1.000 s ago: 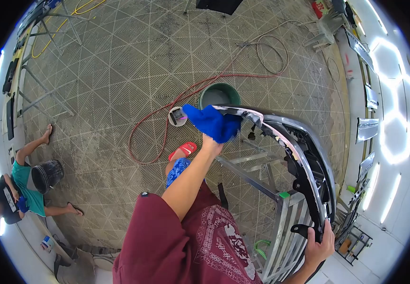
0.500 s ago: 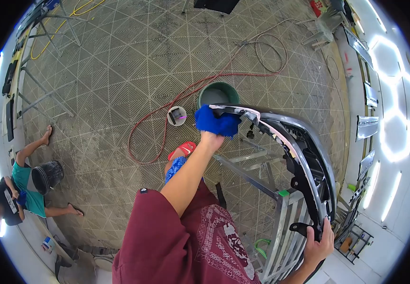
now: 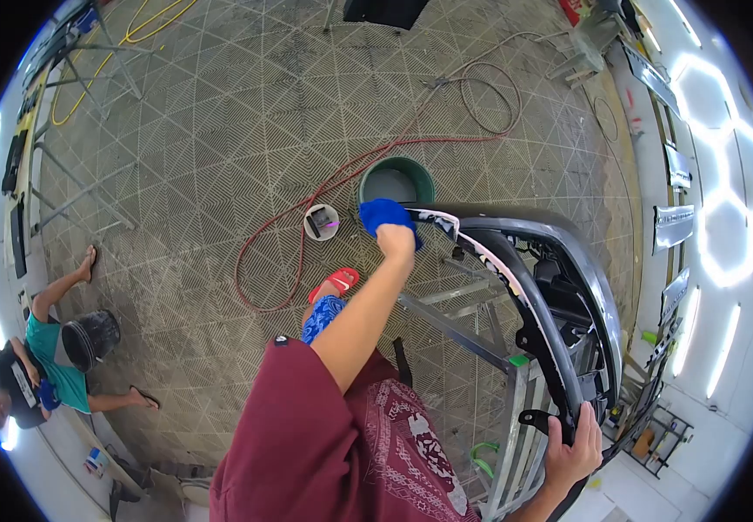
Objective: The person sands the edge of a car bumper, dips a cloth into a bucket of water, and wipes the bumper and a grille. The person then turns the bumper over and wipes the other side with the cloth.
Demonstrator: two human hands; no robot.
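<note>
A car bumper, dark and glossy with a pale strip along its inner edge, curves down the right side of the view. My left hand reaches forward and is closed on a bunched blue cloth, pressed against the bumper's far end. Part of that end is hidden under the cloth. Near the bumper's close end, my right hand grips the edge, thumb on the inner side beside a black tab with a hole. A metal stand is under the bumper.
A green bucket stands just beyond the cloth, with a small white tub to its left. A red hose loops across the floor. At left, a person sits beside a black bucket. Panels hang along the right wall.
My left hand and the cloth have shifted slightly left, toward the bumper's tip, uncovering more of its edge. My right hand keeps its grip. The view has shifted a little.
</note>
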